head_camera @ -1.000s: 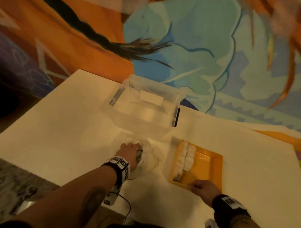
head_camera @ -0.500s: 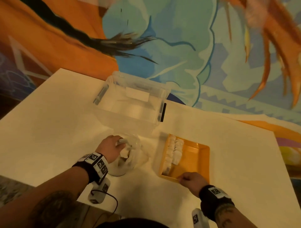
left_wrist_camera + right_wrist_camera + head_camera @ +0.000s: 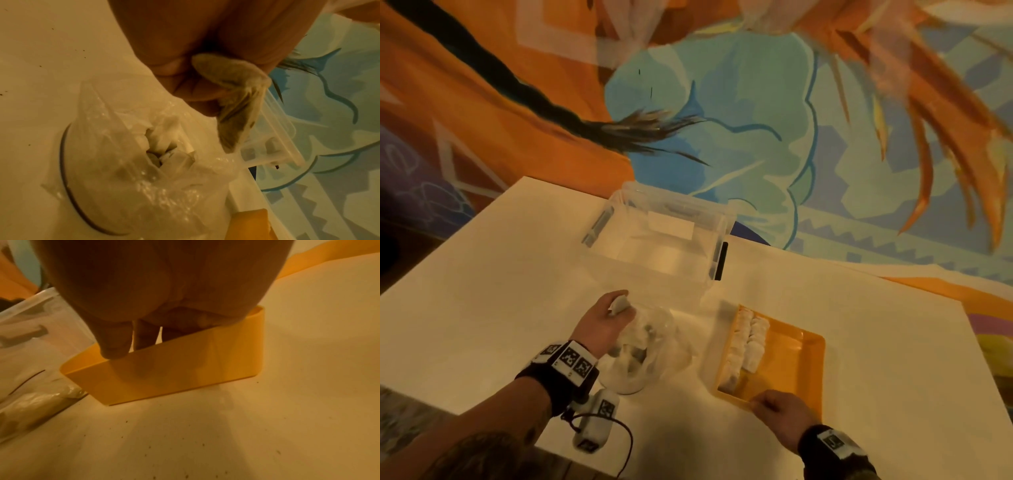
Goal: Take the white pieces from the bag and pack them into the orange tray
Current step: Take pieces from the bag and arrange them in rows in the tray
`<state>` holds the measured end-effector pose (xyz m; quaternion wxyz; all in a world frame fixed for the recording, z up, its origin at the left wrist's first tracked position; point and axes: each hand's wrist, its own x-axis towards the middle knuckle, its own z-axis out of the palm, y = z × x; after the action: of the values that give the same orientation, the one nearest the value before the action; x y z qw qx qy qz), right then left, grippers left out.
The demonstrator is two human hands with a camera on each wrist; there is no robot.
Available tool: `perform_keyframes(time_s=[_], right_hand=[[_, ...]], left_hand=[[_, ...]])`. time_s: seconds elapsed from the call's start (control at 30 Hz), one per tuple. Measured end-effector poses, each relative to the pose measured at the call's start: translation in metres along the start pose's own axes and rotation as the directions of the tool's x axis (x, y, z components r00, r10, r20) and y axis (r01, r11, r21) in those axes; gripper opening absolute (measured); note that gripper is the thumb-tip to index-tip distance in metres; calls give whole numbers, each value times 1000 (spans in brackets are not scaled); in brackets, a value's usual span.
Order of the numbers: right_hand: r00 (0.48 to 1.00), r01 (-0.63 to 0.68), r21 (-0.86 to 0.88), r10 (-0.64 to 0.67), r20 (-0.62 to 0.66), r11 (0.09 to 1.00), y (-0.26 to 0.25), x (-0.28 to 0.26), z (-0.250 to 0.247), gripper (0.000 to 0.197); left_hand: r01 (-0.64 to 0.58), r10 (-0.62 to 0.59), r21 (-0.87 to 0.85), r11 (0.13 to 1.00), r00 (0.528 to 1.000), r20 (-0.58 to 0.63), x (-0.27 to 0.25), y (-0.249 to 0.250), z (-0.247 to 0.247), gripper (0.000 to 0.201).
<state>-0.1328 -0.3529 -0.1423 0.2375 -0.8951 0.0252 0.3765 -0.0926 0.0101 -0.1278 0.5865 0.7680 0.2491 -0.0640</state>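
A clear plastic bag [image 3: 645, 346] [image 3: 131, 164] of white pieces lies open on the white table. Just above its mouth, my left hand [image 3: 606, 320] [image 3: 205, 68] pinches one white piece [image 3: 619, 303] [image 3: 236, 104]. The orange tray [image 3: 796, 363] [image 3: 185, 363] stands to the right, with two rows of white pieces [image 3: 748, 342] packed along its left side. My right hand [image 3: 780, 413] [image 3: 156, 321] grips the tray's near rim, fingers inside and thumb outside the wall.
A clear plastic bin [image 3: 664, 240] stands on the table behind the bag and tray. The bag sits in a shallow round white dish [image 3: 68, 175]. A painted wall rises behind the table [image 3: 859, 359]. A wrist camera unit and cable [image 3: 595, 425] hang at the table's near edge.
My left hand came up out of the bag holding a white piece. My right hand stayed on the tray's near rim. The head view shifted.
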Motion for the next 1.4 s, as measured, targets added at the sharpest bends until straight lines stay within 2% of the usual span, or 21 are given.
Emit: perform_keyframes(time_s=[0.13, 0.2, 0.33, 0.43, 0.5, 0.57, 0.67, 0.73, 0.8, 0.87, 0.97, 1.1, 1.27, 1.4], right_hand=[[999, 28, -55, -27, 30, 998, 4, -3, -3, 18], [999, 50, -49, -50, 4, 998, 8, -2, -6, 16], [992, 86, -3, -86, -87, 996, 14, 1, -16, 14], [973, 144, 79, -126, -191, 986, 16, 3, -26, 18], [955, 195, 123, -160, -251, 973, 16, 2, -34, 17], [936, 249, 175, -191, -295, 953, 13, -2, -41, 13], [910, 346, 260, -255, -327, 901, -2, -11, -51, 9], [887, 423, 324, -314, -340, 846, -18, -21, -58, 12], [859, 495, 385, -374, -349, 779, -37, -33, -66, 16], [832, 549, 413, -426, -356, 727, -55, -42, -73, 16], [817, 575, 448, -443, -370, 685, -75, -48, -78, 22], [873, 488, 626, -355, -335, 609, -83, -51, -83, 27], [863, 495, 666, -227, -451, 558, -66, -51, -89, 14], [875, 455, 699, -132, -465, 552, -51, -52, -91, 8]], left_hand=[[61, -60, 24, 998, 998, -35, -2, 6, 4, 11], [104, -100, 91, 990, 994, -54, -3, 9, 8, 21], [102, -86, 323, 941, 994, -64, -11, 15, 18, 39], [166, -150, 394, 904, 986, -69, -17, 17, 24, 57], [197, -177, 417, 887, 980, -88, -19, 17, 27, 58], [204, -162, 399, 894, 977, -137, -24, 22, 27, 54], [155, -72, 392, 907, 973, -217, -30, 35, 27, 47], [108, -58, 255, 961, 978, -199, -35, 47, 35, 39], [93, -93, -12, 996, 991, -91, -43, 63, 48, 36], [111, -102, -245, 963, 994, 48, -53, 83, 68, 38], [150, -61, -440, 885, 976, 210, -67, 112, 103, 21], [150, 12, -531, 834, 957, 289, -75, 130, 146, 18], [212, 25, -568, 795, 924, 380, -82, 133, 180, 21], [235, 13, -517, 823, 902, 431, -82, 122, 196, 52]])
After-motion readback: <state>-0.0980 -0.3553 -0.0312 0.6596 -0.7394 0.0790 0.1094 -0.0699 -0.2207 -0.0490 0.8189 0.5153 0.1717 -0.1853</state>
